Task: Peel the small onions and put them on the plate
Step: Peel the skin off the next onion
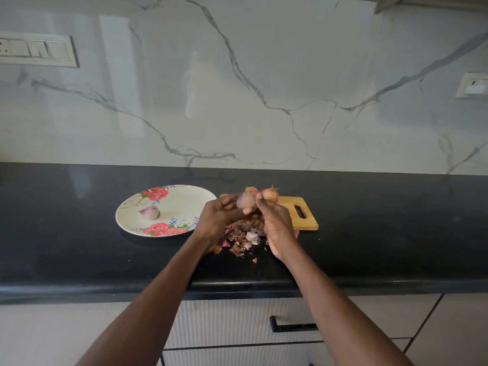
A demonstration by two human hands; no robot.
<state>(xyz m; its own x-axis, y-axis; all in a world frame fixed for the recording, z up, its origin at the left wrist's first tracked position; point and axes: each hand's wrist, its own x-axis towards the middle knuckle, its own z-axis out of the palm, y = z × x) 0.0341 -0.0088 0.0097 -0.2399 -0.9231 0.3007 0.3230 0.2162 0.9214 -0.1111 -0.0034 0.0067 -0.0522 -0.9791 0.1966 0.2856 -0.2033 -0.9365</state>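
Holding pale, blurred onion (246,200) above counter (79,247): left hand (219,217) and right hand (274,220) both closing fingers on it, over peel pile (244,240). One peeled onion (150,212) lying on floral plate (184,204), left of hands. Two unpeeled onions (270,194) sitting at far edge of wooden cutting board (306,215), just behind hands.

No text, label, brand or number can be read anywhere — the plate (126,207) carries only painted roses and small blue sprigs, and the wall switch plates (37,50) show marks too blurred to make out.
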